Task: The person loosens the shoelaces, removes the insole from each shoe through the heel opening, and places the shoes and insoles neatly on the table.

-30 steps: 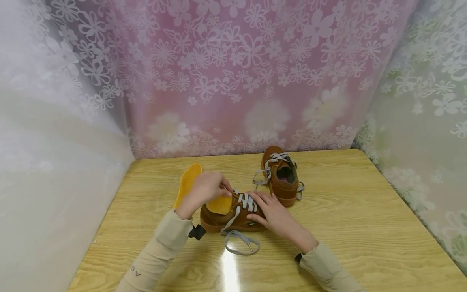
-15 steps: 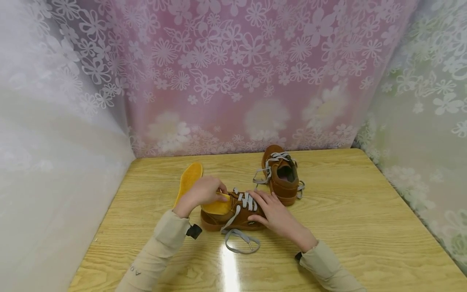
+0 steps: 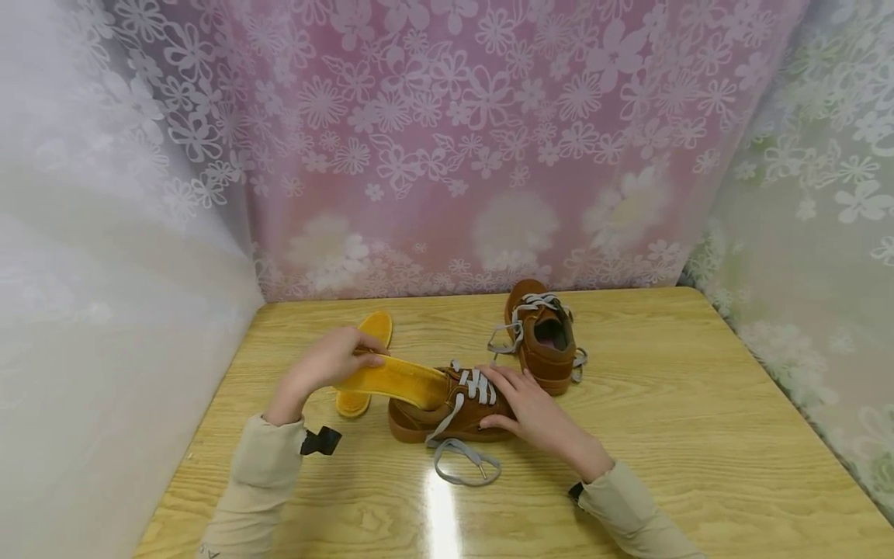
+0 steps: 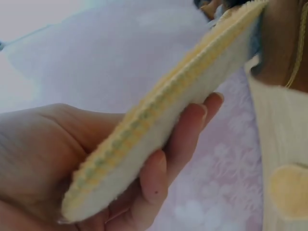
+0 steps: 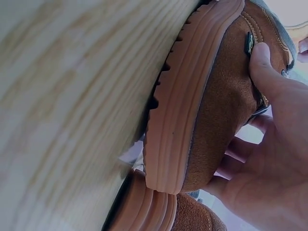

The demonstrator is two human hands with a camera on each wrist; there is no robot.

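A brown lace-up shoe [image 3: 419, 425] with grey laces lies on the table, toe to the right. My left hand [image 3: 334, 359] pinches the heel end of a yellow insole [image 3: 401, 380]; its other end is inside the shoe's opening. In the left wrist view, the insole [image 4: 159, 113] shows a fuzzy yellow edge and a whitish underside, thumb on one side and fingers on the other. My right hand [image 3: 534, 411] grips the front of the shoe; in the right wrist view its thumb [image 5: 262, 62] presses the side and the fingers wrap over the toe.
A second yellow insole [image 3: 352, 404] lies on the table [image 3: 698, 435] behind and below the left hand. The other brown shoe [image 3: 548, 361] stands at the back right with loose laces. A grey lace loop [image 3: 464, 480] trails in front of the near shoe. Floral curtains [image 3: 475, 194] surround the table.
My left hand has moved left and up, drawing the insole's heel end out and away from the shoe, so more of it shows. The right hand has stayed on the shoe.
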